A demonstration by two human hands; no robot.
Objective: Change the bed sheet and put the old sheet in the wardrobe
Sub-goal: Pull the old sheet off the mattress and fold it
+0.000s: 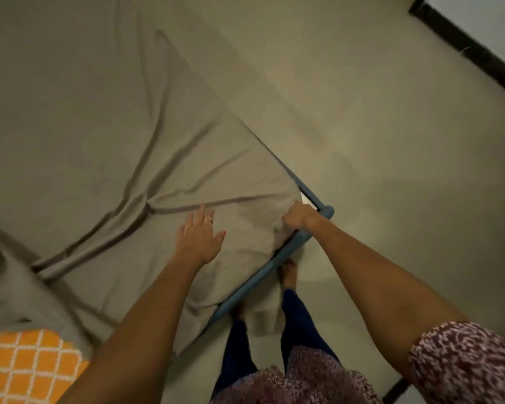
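Spread across the mattress, the grey-brown bed sheet (146, 135) covers the bed right up to its near corner, with long creases running from the middle toward that corner and a loose flap hanging over the edge between the person's legs. The right hand (299, 215) is curled closed on the sheet at the corner, bunching the cloth just beside the blue bed frame (289, 249) (a sliver of white shows under the fabric there). The left hand (200, 236) lies flat and open on the sheet, fingers spread, holding nothing; a ring sits on one finger. Near the left edge, a second grey cloth (6, 287) is heaped on the bed, partly over an orange cushion with a white lattice pattern (27, 368). No writing or labels can be read anywhere.
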